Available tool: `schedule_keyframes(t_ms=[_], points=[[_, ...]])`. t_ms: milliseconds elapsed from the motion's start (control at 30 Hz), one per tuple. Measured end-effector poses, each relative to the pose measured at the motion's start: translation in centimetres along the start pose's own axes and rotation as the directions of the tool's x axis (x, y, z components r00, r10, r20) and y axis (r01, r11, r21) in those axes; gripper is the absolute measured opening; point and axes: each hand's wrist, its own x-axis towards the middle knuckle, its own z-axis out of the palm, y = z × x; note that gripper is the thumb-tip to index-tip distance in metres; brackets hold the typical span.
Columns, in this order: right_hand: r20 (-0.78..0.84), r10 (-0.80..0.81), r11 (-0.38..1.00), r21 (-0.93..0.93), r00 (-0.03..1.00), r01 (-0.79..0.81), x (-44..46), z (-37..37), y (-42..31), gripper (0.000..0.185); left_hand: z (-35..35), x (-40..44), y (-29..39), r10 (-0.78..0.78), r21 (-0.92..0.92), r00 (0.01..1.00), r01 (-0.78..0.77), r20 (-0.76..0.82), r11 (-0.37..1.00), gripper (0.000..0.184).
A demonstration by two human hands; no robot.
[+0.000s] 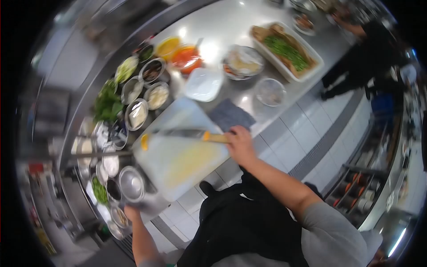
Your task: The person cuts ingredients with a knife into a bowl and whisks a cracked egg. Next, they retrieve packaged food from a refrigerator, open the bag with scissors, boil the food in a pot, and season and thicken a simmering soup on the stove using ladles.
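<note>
My right hand [240, 144] is closed round the wooden handle of a knife [216, 137]. The blade lies level above or on the white cutting board [182, 155]; I cannot tell whether it touches. A small orange-yellow piece [144, 142] rests at the board's left edge, close to the blade tip. Yellow stains mark the board's near part. My left hand [131, 213] is low on the left, beside a small bowl with light pieces [119, 216]. Its fingers are blurred and partly hidden. A metal bowl [132, 184] stands just beyond it.
Several bowls of ingredients, leafy greens [106, 102] and an orange-red container [187, 59] line the far left. Behind the board are a white container [203, 83], a grey cloth [231, 116] and a tray of greens [289, 53]. A person in black [364, 58] stands at the upper right.
</note>
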Motion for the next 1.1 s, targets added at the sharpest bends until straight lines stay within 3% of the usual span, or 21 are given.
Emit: schedule_keyframes(t_ms=[33, 133, 167, 200, 233, 267, 300, 333, 400, 533, 567, 600, 667, 700, 733, 800, 867, 933, 967, 1033, 1100], points=[[0.045, -0.023, 0.999, -0.043, 0.999, 0.025, 0.4, -0.6, -0.6, 0.048, -1.7, -1.2, 2.1, -0.038, 0.024, 0.998, 0.037, 0.059, 0.999, 0.025], [0.090, -0.047, 0.996, -0.074, 0.995, 0.054, -0.1, 0.7, -2.0, 0.048, 4.4, -3.0, 0.5, 0.200, -0.097, 0.970, -0.214, -0.140, 0.972, 0.047], [0.126, -0.019, 1.000, -0.020, 0.992, 0.021, -0.1, 0.9, -2.3, 0.047, 3.9, -4.6, 2.6, -0.002, -0.089, 0.998, 0.008, 0.067, 0.996, 0.062], [0.160, 0.015, 0.999, 0.035, 0.987, -0.021, -0.1, 0.5, -2.7, 0.047, 6.8, -5.4, 1.5, 0.106, 0.184, 0.992, -0.116, 0.065, 0.976, 0.066], [0.131, 0.080, 0.996, 0.040, 0.988, -0.086, 0.0, 0.0, -2.4, 0.047, 9.8, -6.4, 1.2, -0.012, 0.079, 0.997, 0.017, -0.072, 0.997, 0.066], [0.069, 0.020, 0.992, 0.123, 0.997, -0.028, -0.4, -0.4, -2.3, 0.044, 10.9, -7.5, 1.7, 0.025, 0.445, 0.990, -0.085, 0.139, 0.891, 0.067], [-0.001, -0.031, 0.980, 0.198, 1.000, 0.030, -1.3, -1.0, -2.2, 0.041, 7.3, -9.4, 5.2, 0.052, 0.500, 0.828, -0.386, 0.559, 0.775, 0.058], [-0.017, 0.046, 0.978, 0.205, 0.999, -0.041, -2.4, -1.9, -1.7, 0.041, 7.6, -10.6, 6.8, 0.110, 0.461, 0.726, -0.539, 0.679, 0.705, 0.055], [-0.210, -0.047, 0.934, 0.338, 0.976, 0.117, -4.1, -3.6, 0.5, 0.034, 10.3, -10.4, 6.7, 0.274, 0.328, 0.605, -0.695, 0.747, 0.640, 0.048], [-0.304, 0.130, 0.948, 0.317, 0.944, -0.029, -9.1, -2.4, 7.1, 0.025, 16.0, -5.7, 7.5, 0.600, -0.089, 0.404, -0.775, 0.691, 0.626, 0.036], [-0.247, 0.225, 0.935, 0.326, 0.943, -0.138, -10.6, -1.2, 8.6, 0.026, 13.6, -7.6, 11.8, 0.501, -0.356, 0.419, -0.377, 0.757, 0.855, 0.042], [-0.140, 0.300, 0.916, 0.317, 0.944, -0.245, -12.3, 0.6, 10.4, 0.028, 8.9, -11.3, 18.9, 0.394, -0.490, 0.428, 0.137, 0.813, 0.861, 0.049], [-0.021, 0.389, 0.877, 0.315, 0.921, -0.363, -14.2, 3.3, 13.1, 0.031, 7.8, -13.4, 26.5, 0.221, -0.410, 0.399, 0.487, 0.890, 0.771, 0.059], [0.068, 0.446, 0.858, 0.254, 0.893, -0.448, -14.2, 3.9, 14.2, 0.032, 9.8, -12.9, 27.4, 0.204, -0.395, 0.401, 0.482, 0.893, 0.782, 0.059], [0.157, 0.498, 0.833, 0.187, 0.853, -0.521, -14.1, 4.6, 15.1, 0.033, 11.5, -12.5, 27.9, 0.220, -0.470, 0.486, 0.484, 0.846, 0.738, 0.061], [-0.151, 0.421, 0.906, 0.114, 0.894, -0.407, -11.7, 7.0, 16.7, 0.038, 13.7, -12.5, 30.5, 0.220, -0.542, 0.577, 0.477, 0.787, 0.692, 0.063], [-0.333, 0.268, 0.962, 0.039, 0.904, -0.271, -7.2, 6.1, 18.7, 0.049, 14.1, -13.9, 35.7, -0.016, -0.532, 0.734, 0.508, 0.679, 0.677, 0.071], [-0.225, 0.175, 0.928, -0.288, 0.958, -0.237, -2.6, 4.6, 20.1, 0.034, 15.5, -14.0, 37.6, -0.055, -0.571, 0.773, 0.513, 0.632, 0.640, 0.074], [-0.218, 0.157, 0.933, -0.287, 0.963, -0.217, -0.9, 5.2, 21.8, 0.034, 16.1, -14.1, 38.3, -0.092, -0.604, 0.805, 0.510, 0.586, 0.612, 0.077], [0.295, 0.205, 0.841, -0.541, 0.933, -0.014, 2.0, 6.7, 24.6, 0.029, 17.2, -14.4, 39.7, -0.102, -0.610, 0.797, 0.531, 0.596, 0.589, 0.082], [0.372, 0.222, 0.849, -0.528, 0.901, 0.009, 3.5, 7.5, 26.7, 0.029, 19.6, -13.0, 39.5, -0.100, -0.622, 0.786, 0.554, 0.611, 0.554, 0.088]])
